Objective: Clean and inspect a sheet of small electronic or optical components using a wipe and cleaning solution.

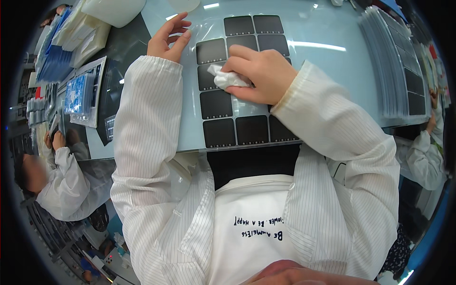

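Observation:
My right hand (261, 73) grips a crumpled white wipe (227, 78) and presses it onto the dark panels. Under it, on the pale glossy tabletop, lies a clear sheet carrying several black rounded rectangular panels (219, 131) in rows. Each panel has a strip of small light marks along its lower edge. The hand and sleeve cover some of the middle and right panels. Beside the sheet's upper left, my left hand (170, 39) is raised with loosely bent fingers apart, holding nothing.
A tall stack of clear sheets with dark panels (396, 61) stands at the right. On the left are blue plastic-wrapped packets (78, 95), a pile of white and blue sheets (71, 40) and a white container (116, 10). Co-workers in white sleeves (66, 185) sit to both sides.

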Motion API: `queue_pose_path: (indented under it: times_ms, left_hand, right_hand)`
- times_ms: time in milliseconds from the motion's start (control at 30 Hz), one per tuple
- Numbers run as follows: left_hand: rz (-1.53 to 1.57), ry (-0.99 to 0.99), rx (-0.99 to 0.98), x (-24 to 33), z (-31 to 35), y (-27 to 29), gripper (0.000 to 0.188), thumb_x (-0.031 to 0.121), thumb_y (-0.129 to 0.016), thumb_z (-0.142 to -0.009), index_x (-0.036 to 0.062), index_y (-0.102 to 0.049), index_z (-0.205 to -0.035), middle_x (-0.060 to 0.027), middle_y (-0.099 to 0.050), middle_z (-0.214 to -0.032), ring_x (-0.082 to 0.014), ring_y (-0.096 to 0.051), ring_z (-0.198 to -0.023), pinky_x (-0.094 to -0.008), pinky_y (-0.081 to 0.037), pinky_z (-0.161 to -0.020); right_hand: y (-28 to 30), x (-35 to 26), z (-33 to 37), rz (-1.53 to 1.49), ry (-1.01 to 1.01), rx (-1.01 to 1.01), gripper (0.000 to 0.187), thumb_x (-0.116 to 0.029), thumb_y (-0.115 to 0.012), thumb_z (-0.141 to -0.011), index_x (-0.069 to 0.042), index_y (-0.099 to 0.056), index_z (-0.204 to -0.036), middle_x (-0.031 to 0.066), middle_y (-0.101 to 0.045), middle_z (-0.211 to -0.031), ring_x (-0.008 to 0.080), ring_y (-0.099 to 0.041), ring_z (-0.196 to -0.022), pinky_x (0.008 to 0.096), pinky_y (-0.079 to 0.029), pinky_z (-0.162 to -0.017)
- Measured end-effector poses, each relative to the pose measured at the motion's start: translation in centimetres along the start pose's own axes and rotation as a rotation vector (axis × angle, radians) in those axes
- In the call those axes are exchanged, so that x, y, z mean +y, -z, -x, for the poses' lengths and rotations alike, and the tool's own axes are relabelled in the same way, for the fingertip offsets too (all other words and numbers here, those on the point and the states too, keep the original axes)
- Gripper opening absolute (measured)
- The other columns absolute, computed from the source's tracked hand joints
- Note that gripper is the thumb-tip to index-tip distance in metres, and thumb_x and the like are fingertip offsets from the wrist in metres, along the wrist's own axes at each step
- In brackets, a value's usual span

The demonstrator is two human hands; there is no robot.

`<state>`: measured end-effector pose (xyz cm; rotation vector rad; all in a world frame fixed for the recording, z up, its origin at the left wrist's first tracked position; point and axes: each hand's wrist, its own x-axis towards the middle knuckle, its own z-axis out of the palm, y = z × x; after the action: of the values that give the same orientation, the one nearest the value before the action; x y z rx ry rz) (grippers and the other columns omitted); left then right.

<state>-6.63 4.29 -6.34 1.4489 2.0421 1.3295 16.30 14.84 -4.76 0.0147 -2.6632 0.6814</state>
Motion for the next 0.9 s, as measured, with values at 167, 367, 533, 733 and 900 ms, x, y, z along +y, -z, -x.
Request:
queue_pose_path:
  times_ms: [167,367,533,733,900]
  left_hand:
    - [0.187,0.047,-0.037,0.5,-0.6,-0.9,0.040,0.011,-0.059,-0.089,0.0107,-0.051,-0.128,-0.0072,-0.059,-0.115,-0.0191,-0.056,-0.107,-0.0331,-0.045,-0.096]
    - [0.203,0.056,0.026,0.3,-0.1,-0.7,0.050,0.008,-0.068,-0.082,0.0123,-0.051,-0.128,-0.0101,-0.059,-0.117,-0.0227,-0.060,-0.105,-0.0355,-0.048,-0.093]
    - [-0.005,0.250,0.031,0.4,-0.3,-0.4,0.054,0.011,-0.075,-0.075,0.0177,-0.056,-0.125,-0.0114,-0.062,-0.112,-0.0243,-0.064,-0.099,-0.0378,-0.051,-0.090]
    - [0.019,-0.003,-0.051,-4.1,-1.7,0.3,0.047,0.003,-0.069,-0.079,0.0065,-0.055,-0.124,-0.0073,-0.061,-0.112,-0.0149,-0.060,-0.096,-0.0278,-0.049,-0.090]
    - [0.154,-0.050,0.028,-4.6,-1.7,-0.3,0.038,0.001,-0.057,-0.081,0.0041,-0.058,-0.119,-0.0062,-0.061,-0.100,-0.0094,-0.057,-0.081,-0.0211,-0.048,-0.072]
  right_hand:
    - [3.6,6.3,-0.8,0.119,-0.317,0.311,0.026,-0.021,-0.071,-0.073,-0.003,-0.062,-0.090,0.0117,-0.056,-0.079,0.0295,-0.060,-0.072,0.0349,-0.048,-0.062]
    - [2.3,2.0,3.8,0.004,-0.083,0.118,0.028,-0.018,-0.072,-0.073,-0.004,-0.061,-0.094,0.0068,-0.051,-0.080,0.0240,-0.057,-0.066,0.0299,-0.046,-0.059]
    - [5.0,3.4,6.7,0.026,-0.297,0.222,0.025,-0.013,-0.071,-0.074,-0.002,-0.061,-0.093,0.0064,-0.048,-0.079,0.0179,-0.055,-0.064,0.0265,-0.043,-0.055]
    - [3.7,-2.3,8.4,-0.108,-0.153,0.037,0.027,-0.012,-0.074,-0.070,-0.003,-0.063,-0.092,0.0053,-0.049,-0.075,0.0149,-0.052,-0.059,0.0258,-0.041,-0.051]
    - [2.3,0.2,8.6,0.093,-0.268,0.324,0.023,-0.011,-0.072,-0.072,-0.001,-0.063,-0.090,0.0046,-0.051,-0.075,0.0119,-0.050,-0.059,0.0234,-0.040,-0.052]
